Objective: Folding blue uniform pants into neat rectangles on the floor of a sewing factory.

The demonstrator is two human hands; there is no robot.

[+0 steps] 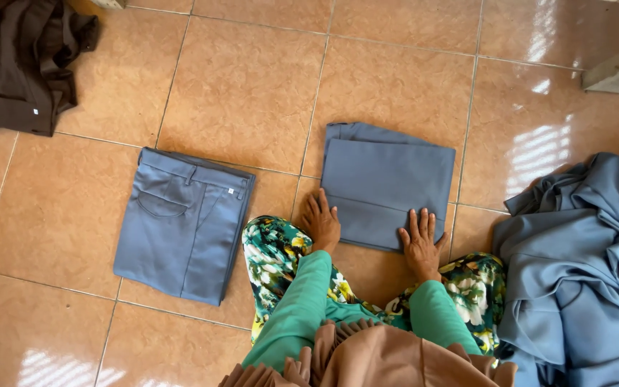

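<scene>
— Pressing flat, both of them: left hand [322, 223] and right hand [420, 242] lie open-palmed on the near edge of the folded grey-blue garment [388, 183] on the tiled floor [245, 86], gripping nothing.

— Handles how?

— Soft, light, limp, I'd judge; lift it by the folded edges, both sides together.

The floor [245, 86] is glossy orange-brown tile with pale grout lines. A folded grey-blue garment [387, 183] lies flat near the middle. To its left, apart from it, lie folded grey-blue trousers [180, 226], waistband and pocket upward. A crumpled dark brown garment [16, 61] sits in the top left corner, and a loose heap of grey-blue cloth [585, 272] fills the right edge.
</scene>
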